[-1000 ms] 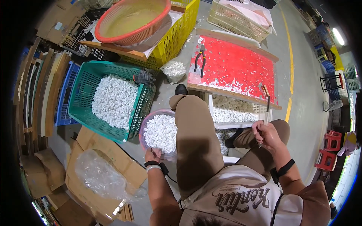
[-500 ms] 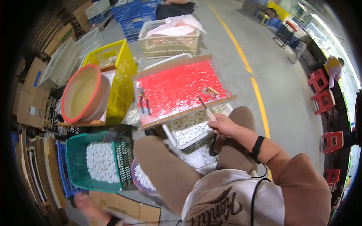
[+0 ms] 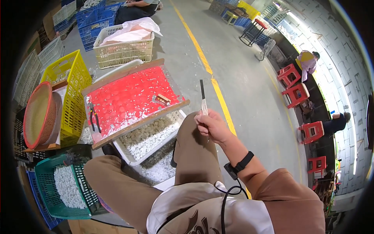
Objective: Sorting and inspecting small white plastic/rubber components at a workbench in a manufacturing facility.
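Observation:
My right hand [image 3: 210, 124] is closed around the pale handle of a slim tool with a narrow dark blade [image 3: 202, 89]. The blade points up and away, above my right knee and to the right of a red-topped board [image 3: 128, 97]. White flakes and small bits are scattered over the red surface. On its left part lie pliers [image 3: 93, 118] with black and yellow handles; a small brown block [image 3: 162, 99] rests near its right corner. A white tray [image 3: 134, 159] holding whitish bits sits under the board's near edge. My left hand is out of view.
To the left stand a green basket [image 3: 80, 191] of white pieces, a yellow crate [image 3: 76, 93] and an orange-rimmed basin [image 3: 39, 115]. A cream crate [image 3: 124, 52] with pink sheeting is beyond the board. Red stools [image 3: 296, 94] and seated people line the right side.
The view has swung right, so the board and baskets sit further left. My left hand, earlier at the lower left, has left the picture. The tool in my right hand now points more upright.

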The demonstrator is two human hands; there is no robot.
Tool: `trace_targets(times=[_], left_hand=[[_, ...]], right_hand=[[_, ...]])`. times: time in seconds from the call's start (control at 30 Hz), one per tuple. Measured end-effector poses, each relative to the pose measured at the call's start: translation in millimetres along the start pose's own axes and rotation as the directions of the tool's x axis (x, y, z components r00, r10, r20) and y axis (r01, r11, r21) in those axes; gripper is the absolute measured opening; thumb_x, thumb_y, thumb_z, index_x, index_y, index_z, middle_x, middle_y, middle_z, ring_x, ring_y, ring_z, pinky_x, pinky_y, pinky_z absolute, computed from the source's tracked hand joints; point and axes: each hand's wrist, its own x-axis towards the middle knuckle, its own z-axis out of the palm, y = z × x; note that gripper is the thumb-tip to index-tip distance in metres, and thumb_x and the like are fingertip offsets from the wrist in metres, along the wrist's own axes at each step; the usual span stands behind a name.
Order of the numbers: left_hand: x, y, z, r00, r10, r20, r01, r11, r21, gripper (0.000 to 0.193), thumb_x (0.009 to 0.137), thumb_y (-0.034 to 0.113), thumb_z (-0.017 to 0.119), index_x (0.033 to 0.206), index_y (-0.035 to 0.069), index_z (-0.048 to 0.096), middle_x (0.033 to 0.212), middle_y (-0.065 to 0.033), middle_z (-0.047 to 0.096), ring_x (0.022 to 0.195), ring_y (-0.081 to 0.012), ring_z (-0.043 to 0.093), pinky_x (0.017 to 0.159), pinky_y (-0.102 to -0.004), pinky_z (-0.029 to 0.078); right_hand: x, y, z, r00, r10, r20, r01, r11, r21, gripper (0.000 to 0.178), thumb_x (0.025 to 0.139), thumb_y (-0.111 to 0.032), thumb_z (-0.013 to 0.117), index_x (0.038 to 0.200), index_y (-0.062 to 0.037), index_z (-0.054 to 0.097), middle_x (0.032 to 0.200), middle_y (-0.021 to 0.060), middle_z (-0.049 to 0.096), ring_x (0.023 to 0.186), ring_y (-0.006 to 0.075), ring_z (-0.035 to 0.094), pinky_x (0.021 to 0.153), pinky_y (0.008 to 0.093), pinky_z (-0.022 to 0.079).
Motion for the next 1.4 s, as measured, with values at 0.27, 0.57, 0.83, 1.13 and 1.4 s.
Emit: trace_targets(times=[0.27, 0.57, 0.83, 1.13, 1.4], left_hand=[[-26.0, -12.0, 52.4, 1.0, -0.018, -0.017, 0.016, 0.993, -0.115, 0.038, 0.093, 0.025, 0.041, 0.114, -0.003, 0.053, 0.107, -0.0115, 0.056, 0.095, -0.022, 0.054, 0.085, -0.0326, 0.044], [37.2, 57.1, 11.7, 0.989, 0.051, 0.137, -0.058, 0.997, 0.045, 0.037, 0.093, 0.024, 0.041, 0.116, -0.002, 0.053, 0.105, -0.0093, 0.056, 0.095, -0.0194, 0.054, 0.086, -0.0313, 0.043], [62.2, 114.5, 81.7, 0.958, 0.113, 0.262, -0.124, 0.992, 0.024, 0.036, 0.093, 0.023, 0.042, 0.118, -0.001, 0.053, 0.104, -0.0074, 0.056, 0.095, -0.0172, 0.054, 0.088, -0.0302, 0.042], [60.4, 223.8, 240.7, 0.837, 0.15, 0.526, -0.068, 0.983, -0.173, 0.027, 0.093, 0.022, 0.045, 0.112, 0.007, 0.055, 0.102, -0.0029, 0.056, 0.094, -0.0108, 0.053, 0.084, -0.0267, 0.042], [8.0, 69.2, 332.9, 0.571, -0.386, 0.724, 0.552, 0.834, 0.008, 0.013, 0.093, 0.014, 0.05, 0.092, 0.003, 0.057, 0.083, -0.006, 0.058, 0.071, -0.013, 0.056, 0.063, -0.0275, 0.049]], right_hand=[[-4.1, 12.7, -10.8, 1.0, -0.003, -0.028, 0.004, 0.999, 0.04, 0.01, 0.087, -0.015, 0.057, 0.082, -0.008, 0.053, 0.054, -0.0018, 0.042, 0.041, 0.0079, 0.039, 0.037, 0.0239, 0.032], [0.9, 1.9, 11.6, 1.0, -0.003, -0.019, 0.002, 0.999, -0.048, 0.012, 0.087, -0.008, 0.051, 0.075, -0.0075, 0.05, 0.056, -0.0021, 0.044, 0.041, 0.0058, 0.037, 0.037, 0.0219, 0.028], [11.1, -15.7, -5.4, 0.989, 0.144, 0.028, -0.142, 0.895, 0.422, 0.031, 0.093, -0.028, 0.036, 0.086, -0.0051, 0.055, 0.07, 0.0036, 0.055, 0.049, 0.0118, 0.048, 0.04, 0.0248, 0.037], [88.1, -9.0, -19.2, 0.978, -0.194, -0.077, 0.18, 0.97, -0.164, 0.024, 0.09, -0.023, 0.053, 0.092, 0.0, 0.06, 0.075, 0.0023, 0.057, 0.062, 0.0109, 0.052, 0.05, 0.0242, 0.042], [168.0, 27.8, -13.0, 0.999, -0.052, 0.01, 0.053, 0.998, -0.02, 0.019, 0.086, -0.013, 0.06, 0.098, 0.0025, 0.063, 0.084, 0.0092, 0.065, 0.072, 0.0148, 0.064, 0.064, 0.0261, 0.054]])
